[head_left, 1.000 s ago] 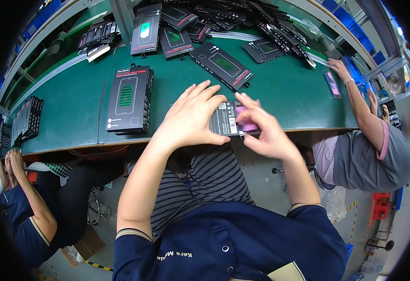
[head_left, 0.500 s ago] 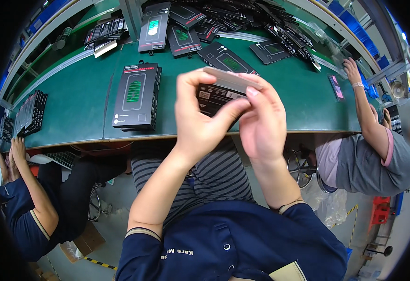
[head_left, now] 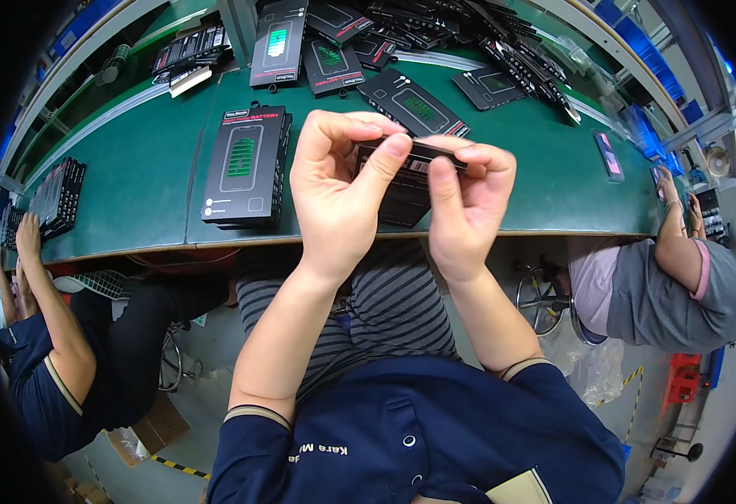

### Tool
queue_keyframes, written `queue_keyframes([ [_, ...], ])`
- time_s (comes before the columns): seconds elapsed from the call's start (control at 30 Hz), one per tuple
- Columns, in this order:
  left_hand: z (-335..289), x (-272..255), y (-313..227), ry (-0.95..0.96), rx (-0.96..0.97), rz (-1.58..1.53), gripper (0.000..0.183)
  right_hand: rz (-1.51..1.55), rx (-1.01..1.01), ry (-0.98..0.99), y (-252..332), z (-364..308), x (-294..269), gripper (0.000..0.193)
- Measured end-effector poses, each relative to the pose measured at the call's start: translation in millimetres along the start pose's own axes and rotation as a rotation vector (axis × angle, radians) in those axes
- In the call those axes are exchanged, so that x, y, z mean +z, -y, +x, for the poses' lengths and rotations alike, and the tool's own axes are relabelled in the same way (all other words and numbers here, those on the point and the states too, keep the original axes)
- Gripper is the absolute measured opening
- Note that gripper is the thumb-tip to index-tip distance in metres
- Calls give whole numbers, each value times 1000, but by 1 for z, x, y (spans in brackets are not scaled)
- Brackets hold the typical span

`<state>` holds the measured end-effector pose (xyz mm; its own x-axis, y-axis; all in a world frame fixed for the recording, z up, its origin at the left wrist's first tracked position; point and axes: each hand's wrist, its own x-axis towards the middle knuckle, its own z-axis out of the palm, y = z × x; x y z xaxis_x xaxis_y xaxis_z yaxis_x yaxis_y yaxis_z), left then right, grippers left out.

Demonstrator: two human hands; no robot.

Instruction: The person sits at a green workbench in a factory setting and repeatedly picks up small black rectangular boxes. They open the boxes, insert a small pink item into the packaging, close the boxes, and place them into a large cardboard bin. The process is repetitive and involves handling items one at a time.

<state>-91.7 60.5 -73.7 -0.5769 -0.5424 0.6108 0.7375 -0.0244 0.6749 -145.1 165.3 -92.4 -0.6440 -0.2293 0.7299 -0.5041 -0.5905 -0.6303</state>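
Both my hands hold a small black phone-battery box [head_left: 405,202] above the table's front edge. My left hand [head_left: 334,189] grips its upper left end, thumb and fingers pinching the narrow top. At the upper right corner my right hand [head_left: 468,210] pinches the same box, thumb in front and fingers behind. White print shows on the box's dark faces; my fingers cover parts of its top edge. To the left of my hands stands a neat stack of similar boxes [head_left: 244,172], with a green battery picture on the uppermost one.
Loose black boxes [head_left: 416,102] lie beyond my hands, with a large heap [head_left: 519,71] behind. More boxes [head_left: 55,202] are stacked at far left, near a co-worker's hand [head_left: 28,239]. A phone [head_left: 609,156] lies on the green table [head_left: 552,197], near another person's arm [head_left: 673,218] at right.
The grey flap at the box's top has folded down, and a dark edge shows there now. Both hands have shifted their grip. The person at right has drawn a hand back from the far side.
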Motion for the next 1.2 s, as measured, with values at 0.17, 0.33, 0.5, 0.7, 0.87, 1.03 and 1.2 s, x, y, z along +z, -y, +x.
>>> queue_keyframes([
  [0.17,4,-23,2,69,271,491,14,-341,-117,133,-16,-14,-14,53],
  [0.33,-4,-42,-29,-240,-677,-410,74,-568,-539,406,10,-12,-8,20],
  [0.5,8,-61,-55,-78,-21,835,60,-833,-394,726,-6,22,-27,27],
  [0.7,18,-77,-58,23,19,1917,38,-855,406,337,-44,44,-117,44],
  [0.87,-24,-5,2,478,-2,1510,62,-490,703,63,-28,47,-145,39],
  [1.03,-36,-3,6,859,117,1360,59,-1433,297,-25,-27,76,-283,26],
  [1.2,-23,-1,-26,977,157,1287,43,-2192,327,-255,-24,94,-401,40],
])
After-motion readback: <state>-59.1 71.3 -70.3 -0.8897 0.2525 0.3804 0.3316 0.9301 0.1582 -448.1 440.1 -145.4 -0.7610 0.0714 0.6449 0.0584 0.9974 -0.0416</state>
